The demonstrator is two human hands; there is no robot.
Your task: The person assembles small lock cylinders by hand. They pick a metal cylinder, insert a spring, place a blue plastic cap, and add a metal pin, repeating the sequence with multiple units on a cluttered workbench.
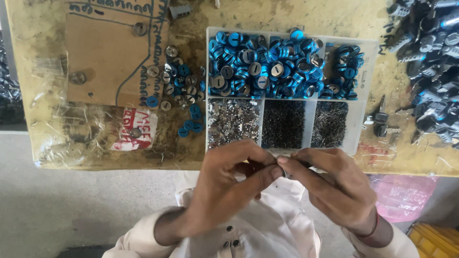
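Note:
My left hand (224, 186) and my right hand (334, 186) meet fingertip to fingertip just below the near edge of a clear compartment tray (356, 129). Between the fingertips is a small dark metal part (281, 165), mostly hidden by my fingers. The tray's far compartments hold several blue-rimmed round discs (267, 64). Its near compartments hold small silver metal pieces (233, 120), fine dark springs (284, 123) and thin grey pins (330, 123).
Loose blue and silver discs (178, 86) lie left of the tray beside a brown cardboard sheet (103, 52). A pile of dark grey lock bodies (432, 67) fills the right end of the worn bench. Keys (381, 119) lie right of the tray. A pink bag (404, 196) sits below.

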